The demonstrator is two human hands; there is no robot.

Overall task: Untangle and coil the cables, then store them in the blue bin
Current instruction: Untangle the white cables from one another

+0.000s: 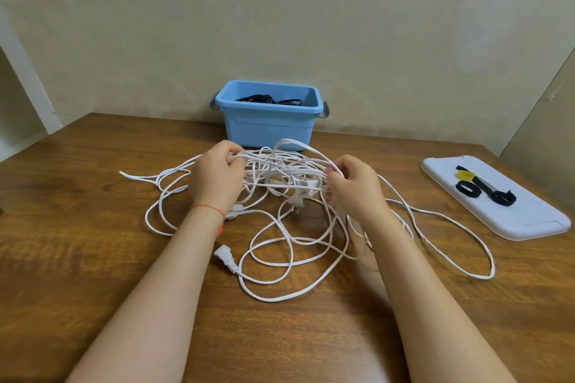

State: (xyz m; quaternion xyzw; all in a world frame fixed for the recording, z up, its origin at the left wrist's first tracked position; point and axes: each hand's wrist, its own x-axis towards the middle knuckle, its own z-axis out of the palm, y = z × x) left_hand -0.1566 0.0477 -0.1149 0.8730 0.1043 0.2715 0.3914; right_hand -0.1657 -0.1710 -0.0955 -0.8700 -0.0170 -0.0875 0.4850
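- Nearest the front edge of the surface (93,305), loose loops of the white cables (280,258) lie slack on the wood, and one white connector (224,257) rests free beside the left forearm; a free end like this looks like a sensible place to start tracing a strand.
- Further in, the left hand (217,179) has its fingers curled round a bunch of white strands, lifting them off the wood, likely so the knot hangs open.
- The right hand (353,186) pinches strands on the other side of the same bunch, fingertips closed on them; the two hands hold the tangle stretched between them, probably to see which strand crosses which.
- A white plug (295,200) dangles in the middle of the knot, below the lifted strands.
- Toward the right edge lies a white lid (513,221) carrying black straps (466,188) and a yellow one (465,175), within reach, presumably for tying finished coils.
- At the far edge against the wall stands the blue bin (269,124), open, with a black cable (264,99) already inside; the white cables are still outside it, uncoiled.
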